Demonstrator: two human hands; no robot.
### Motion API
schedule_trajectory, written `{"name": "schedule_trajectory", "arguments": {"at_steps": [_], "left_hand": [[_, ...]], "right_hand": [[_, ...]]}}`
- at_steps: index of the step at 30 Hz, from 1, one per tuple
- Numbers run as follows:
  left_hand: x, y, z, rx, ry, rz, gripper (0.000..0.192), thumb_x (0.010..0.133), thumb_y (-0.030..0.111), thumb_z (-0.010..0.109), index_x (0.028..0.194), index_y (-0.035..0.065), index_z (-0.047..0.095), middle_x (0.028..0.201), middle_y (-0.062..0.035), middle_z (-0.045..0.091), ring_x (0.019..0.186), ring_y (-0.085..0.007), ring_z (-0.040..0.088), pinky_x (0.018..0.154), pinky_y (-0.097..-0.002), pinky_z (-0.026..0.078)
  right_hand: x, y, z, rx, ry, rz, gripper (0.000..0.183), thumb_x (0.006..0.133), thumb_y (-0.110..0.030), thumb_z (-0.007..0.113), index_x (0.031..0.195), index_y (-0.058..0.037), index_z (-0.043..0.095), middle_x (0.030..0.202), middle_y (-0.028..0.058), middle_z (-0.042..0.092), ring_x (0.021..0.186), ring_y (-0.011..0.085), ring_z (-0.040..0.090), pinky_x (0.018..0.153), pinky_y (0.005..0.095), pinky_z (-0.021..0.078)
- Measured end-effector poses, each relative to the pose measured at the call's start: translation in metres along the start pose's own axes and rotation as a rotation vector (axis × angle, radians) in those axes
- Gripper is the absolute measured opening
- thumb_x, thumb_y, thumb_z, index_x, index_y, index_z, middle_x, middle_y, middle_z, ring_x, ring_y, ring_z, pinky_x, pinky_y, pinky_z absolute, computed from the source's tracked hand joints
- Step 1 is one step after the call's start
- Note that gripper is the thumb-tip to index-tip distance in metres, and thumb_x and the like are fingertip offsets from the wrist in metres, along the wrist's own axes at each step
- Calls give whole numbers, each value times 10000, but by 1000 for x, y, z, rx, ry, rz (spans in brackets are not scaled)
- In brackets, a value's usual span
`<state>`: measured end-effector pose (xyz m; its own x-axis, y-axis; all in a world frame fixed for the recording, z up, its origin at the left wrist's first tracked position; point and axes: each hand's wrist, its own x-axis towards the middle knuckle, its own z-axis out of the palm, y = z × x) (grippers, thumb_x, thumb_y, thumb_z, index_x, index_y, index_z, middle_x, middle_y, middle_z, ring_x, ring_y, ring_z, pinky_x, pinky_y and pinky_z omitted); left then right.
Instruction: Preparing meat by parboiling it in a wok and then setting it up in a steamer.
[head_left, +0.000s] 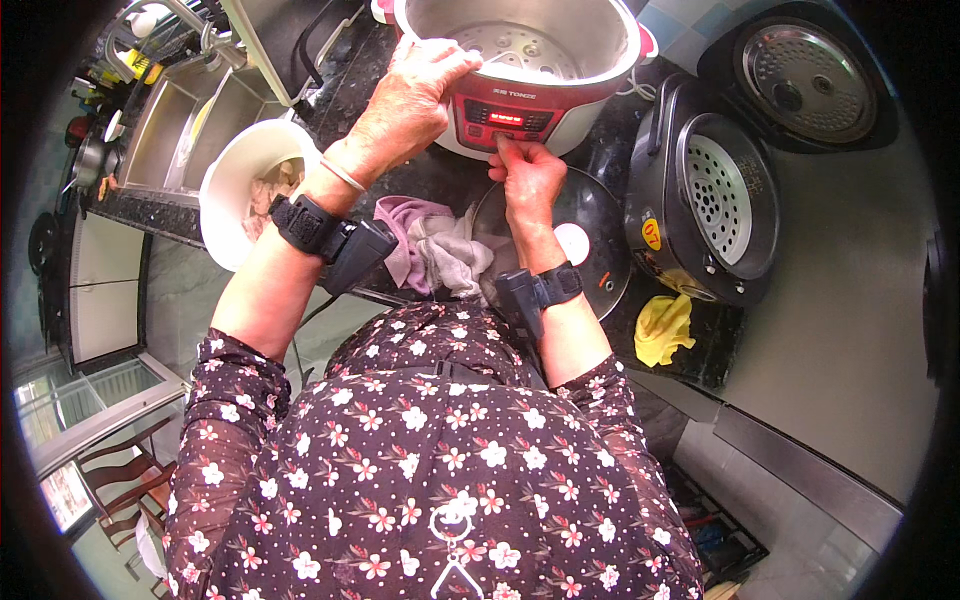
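A red and white Tonze electric cooker (442, 135) stands on the dark countertop, without a lid on it. Inside its metal pot lies a perforated steamer plate (517, 45). My left hand (424, 90) grips the near left part of the pot's rim, its fingers over the edge. On the front, the control panel (506, 120) shows a lit red display. My right hand (529, 176) has its fingers curled in and touches a button low on this panel with one fingertip; it holds nothing. A glass lid (600, 225) with a pale knob lies below my right hand.
Left of me, a white pot (225, 187) holds pieces that look like raw meat, near a steel sink (154, 154). Crumpled cloths (442, 247) lie at the counter's front edge. To the right are an open black rice cooker (660, 202) and a yellow cloth (664, 330).
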<state>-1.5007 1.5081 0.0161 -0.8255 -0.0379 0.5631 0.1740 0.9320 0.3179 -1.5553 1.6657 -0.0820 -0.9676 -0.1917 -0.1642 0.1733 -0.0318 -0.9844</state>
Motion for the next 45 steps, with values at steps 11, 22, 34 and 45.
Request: {"name": "schedule_trajectory", "arguments": {"at_steps": [11, 22, 34, 45], "left_hand": [[2, 0, 1, -55, 3, -4, 272, 839, 4, 621, 1107, 52, 635, 1112, -122, 596, 1097, -309, 535, 945, -368, 448], [2, -1, 4, -46, 54, 61, 289, 813, 5, 643, 1099, 49, 631, 1078, -112, 605, 1074, -317, 533, 943, -385, 447], [0, 0, 4, -7, 56, 70, 327, 785, -17, 644, 1105, 47, 618, 1064, -104, 605, 1068, -321, 528, 947, -391, 432], [-1, -5, 8, 15, 80, 101, 379, 727, 64, 666, 1102, 66, 615, 1074, -105, 607, 1097, -289, 542, 1034, -452, 332]], "right_hand": [[11, -10, -21, -930, 122, -793, 254, 813, -327, 733, 747, -87, 687, 648, 93, 651, 548, 259, 638, 493, 334, 476], [28, -29, -36, -1120, 7, -1233, 345, 789, -361, 744, 624, -124, 556, 542, 55, 556, 476, 253, 579, 444, 352, 435], [31, -29, -36, -1155, -22, -1263, 337, 756, -361, 745, 621, -134, 536, 540, 40, 534, 481, 236, 574, 452, 348, 442], [26, -27, -35, -1122, -3, -1209, 322, 765, -349, 737, 651, -114, 547, 578, 59, 548, 511, 263, 586, 464, 362, 450]]}}
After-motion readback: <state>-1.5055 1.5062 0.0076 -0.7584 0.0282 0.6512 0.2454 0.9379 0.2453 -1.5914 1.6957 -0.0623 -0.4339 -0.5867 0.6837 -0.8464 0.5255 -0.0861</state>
